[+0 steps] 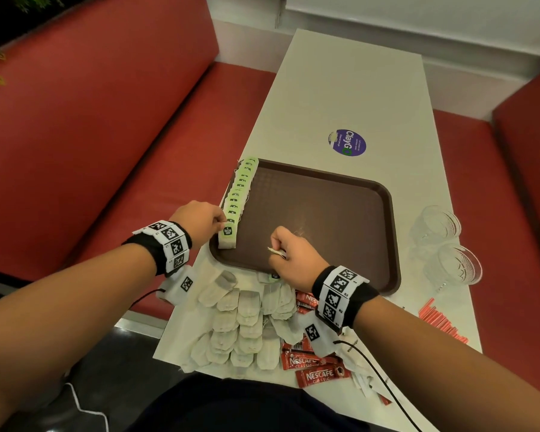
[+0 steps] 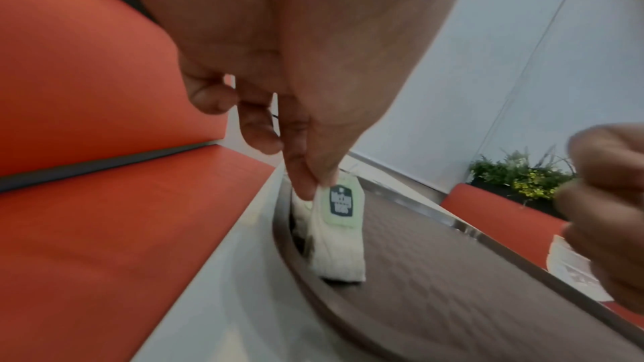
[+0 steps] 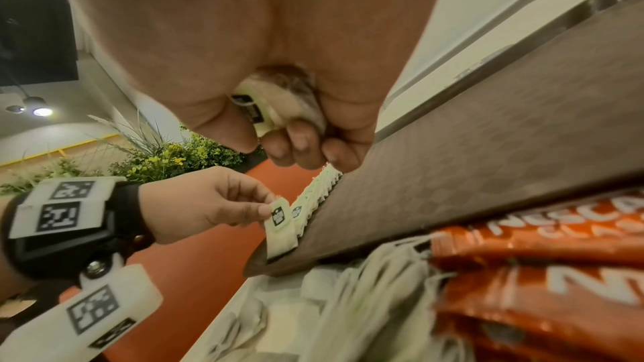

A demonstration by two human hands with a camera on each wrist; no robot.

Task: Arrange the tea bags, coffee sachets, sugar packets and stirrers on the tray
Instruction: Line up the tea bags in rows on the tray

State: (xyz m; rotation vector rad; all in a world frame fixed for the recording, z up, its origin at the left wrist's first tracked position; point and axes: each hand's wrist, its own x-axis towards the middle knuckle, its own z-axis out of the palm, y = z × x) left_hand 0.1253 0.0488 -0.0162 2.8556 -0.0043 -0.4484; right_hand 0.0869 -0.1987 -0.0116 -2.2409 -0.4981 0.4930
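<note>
Beside Nescafe Classic sachets (image 1: 320, 376), both hands' fingers (image 2: 296, 175) pinch tea bags (image 1: 227, 236)

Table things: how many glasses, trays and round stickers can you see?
glasses: 2
tray: 1
sticker: 1
Total: 4

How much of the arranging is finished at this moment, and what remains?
Done: a row of tea bags lines the tray along its left edge. In hand: the left hand pinches the nearest bag's tag, and the right hand grips more tea bags. Left: the loose tea bags, coffee sachets, sugar packets and red stirrers lie on the table.
</note>
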